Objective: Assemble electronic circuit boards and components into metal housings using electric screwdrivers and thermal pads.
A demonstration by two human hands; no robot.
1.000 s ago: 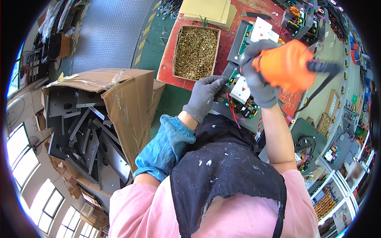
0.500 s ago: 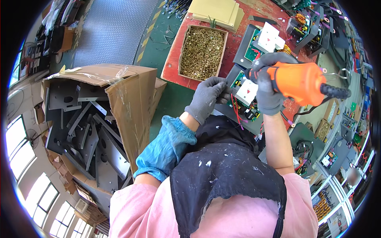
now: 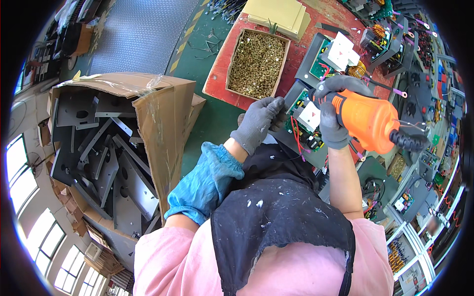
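Your right hand (image 3: 332,114), in a grey glove, was wrapped tight around the grip of an orange power screwdriver (image 3: 368,121), its nose aimed down and left at a green circuit board (image 3: 307,129) sitting in a grey metal chassis (image 3: 295,93) at the near edge of the red bench (image 3: 219,81). Your left hand (image 3: 256,123), also gloved in grey, had its fingers curled and closed on the chassis rim just left of that board; whether it pinched a screw as well, you could not tell. Your left forearm came up from below in a blue sleeve cover (image 3: 205,180), bent at the elbow, while your right forearm rose bare and nearly straight to the tool.

Beyond your left hand, a shallow cardboard tray (image 3: 232,69) on the bench held a heap of small brass-coloured screws (image 3: 256,64). Farther left, on the floor, a big open cardboard box (image 3: 165,130) with torn flaps was stuffed with grey sheet-metal brackets and plates (image 3: 106,158), lying jumbled at all angles. A stack of tan boards (image 3: 276,15) lay at the far end of the bench
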